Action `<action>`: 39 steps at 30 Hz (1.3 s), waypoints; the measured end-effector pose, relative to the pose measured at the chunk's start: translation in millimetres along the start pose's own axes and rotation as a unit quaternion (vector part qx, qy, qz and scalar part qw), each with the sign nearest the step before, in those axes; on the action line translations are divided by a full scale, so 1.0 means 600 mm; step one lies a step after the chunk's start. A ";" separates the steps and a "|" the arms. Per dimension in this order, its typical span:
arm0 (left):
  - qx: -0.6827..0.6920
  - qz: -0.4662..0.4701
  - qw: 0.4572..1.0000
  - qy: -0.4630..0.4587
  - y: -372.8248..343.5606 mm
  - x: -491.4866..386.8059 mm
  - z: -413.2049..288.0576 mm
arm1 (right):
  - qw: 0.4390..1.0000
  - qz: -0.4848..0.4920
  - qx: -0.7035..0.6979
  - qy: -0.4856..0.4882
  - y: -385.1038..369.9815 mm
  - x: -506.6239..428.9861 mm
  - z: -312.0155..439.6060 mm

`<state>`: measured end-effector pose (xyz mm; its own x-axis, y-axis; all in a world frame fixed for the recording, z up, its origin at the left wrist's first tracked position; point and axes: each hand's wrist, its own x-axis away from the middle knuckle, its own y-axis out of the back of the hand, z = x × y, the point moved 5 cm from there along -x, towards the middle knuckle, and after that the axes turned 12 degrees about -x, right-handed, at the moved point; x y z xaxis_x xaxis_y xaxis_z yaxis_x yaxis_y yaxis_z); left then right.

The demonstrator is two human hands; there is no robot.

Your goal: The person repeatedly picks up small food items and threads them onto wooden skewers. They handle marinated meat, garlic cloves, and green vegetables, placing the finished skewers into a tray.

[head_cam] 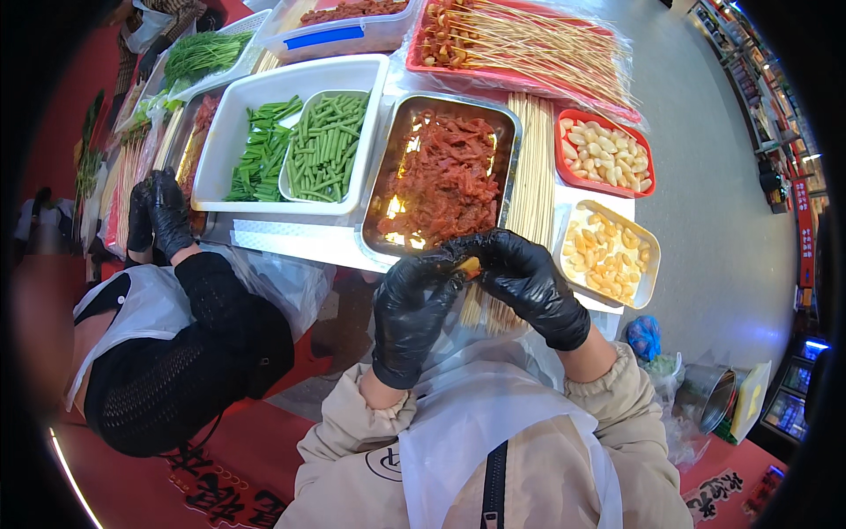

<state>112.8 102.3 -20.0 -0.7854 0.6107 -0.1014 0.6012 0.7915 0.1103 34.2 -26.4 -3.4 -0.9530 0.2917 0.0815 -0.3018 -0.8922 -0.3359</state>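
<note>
My left hand (416, 311), in a black glove, is closed near the front edge of the metal tray (378, 246) of red marinated meat (456, 178). Its fingertips meet those of my right hand (529, 284), gloved in black too. Between them shows a small yellowish piece, likely a garlic clove (470, 267); a skewer or meat at the fingers is not clear. Bamboo skewers (532, 165) lie along the tray's right side, and their ends come out under my right hand. Peeled garlic cloves (605, 152) fill a red container; yellower pieces (605, 254) lie in a pale dish.
A white tub (291, 207) holds cut green stalks (327, 145) left of the meat. Loaded skewers (529, 40) fill a red tray at the back. A co-worker in black gloves (165, 211) works close at left. A metal bucket (707, 397) stands at lower right.
</note>
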 end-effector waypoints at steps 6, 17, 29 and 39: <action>-0.161 0.050 0.983 -0.076 -0.002 -0.006 -0.020 | 0.988 0.038 -0.148 0.018 0.001 0.001 0.001; -0.146 0.035 0.987 -0.056 -0.004 -0.013 -0.023 | 0.999 0.005 -0.033 0.007 0.007 -0.001 0.006; -0.024 0.016 0.999 -0.017 -0.007 0.009 0.004 | 0.993 -0.026 -0.118 -0.001 -0.008 -0.009 0.011; 0.066 0.064 0.990 0.109 -0.005 0.011 0.016 | 0.980 0.034 0.189 0.057 -0.017 -0.019 0.027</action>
<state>107.1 104.2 -30.6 -0.7060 0.6977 0.1215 0.7007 0.7131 -0.0241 47.6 -26.6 14.5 -0.9690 0.2438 -0.0408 -0.2453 -0.9688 0.0360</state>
